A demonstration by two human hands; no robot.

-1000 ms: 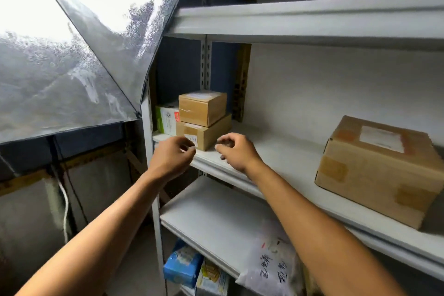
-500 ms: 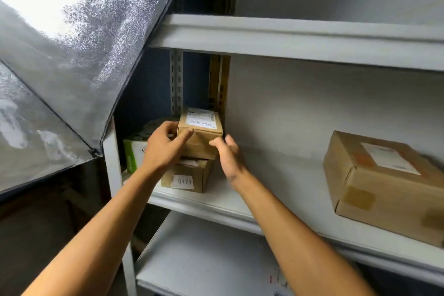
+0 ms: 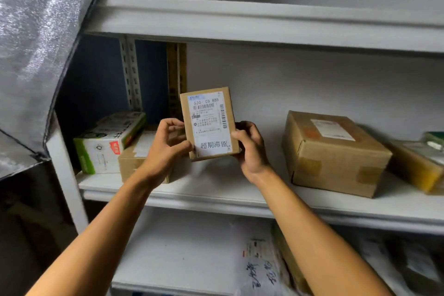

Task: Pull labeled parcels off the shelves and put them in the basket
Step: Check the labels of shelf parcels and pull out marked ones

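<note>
Now the small box (image 3: 209,124) is off the stack and up in front of the camera, label side facing out; half a second ago it still sat on the lower box (image 3: 134,155) at the left end of the shelf (image 3: 240,196), with both hands closing on its sides. The left hand (image 3: 165,149) pinches its lower left edge between thumb and curled fingers, and the right hand (image 3: 249,146) grips the lower right edge the same way. The box hangs in the air above the shelf, tilted slightly, touching nothing but the hands. I judge this to be a label check: the parcel is picked, but the basket is not in view, so the drop-off is yet to come.

The small box is plain brown cardboard, flat and rectangular, with crisp edges. A white printed label covers most of its face, carrying barcodes, a number line and large black characters at the bottom. The lower box is similar cardboard with a pale patch on top. Just beside it lies a green-and-white carton (image 3: 108,142), glossy and printed. Well to the right sits a big box (image 3: 334,154), dull, taped at the seams, with a label on top. The shelf is white painted metal with a rounded front lip. Soft white mailer bags (image 3: 262,269) lie on the shelf below.
</note>
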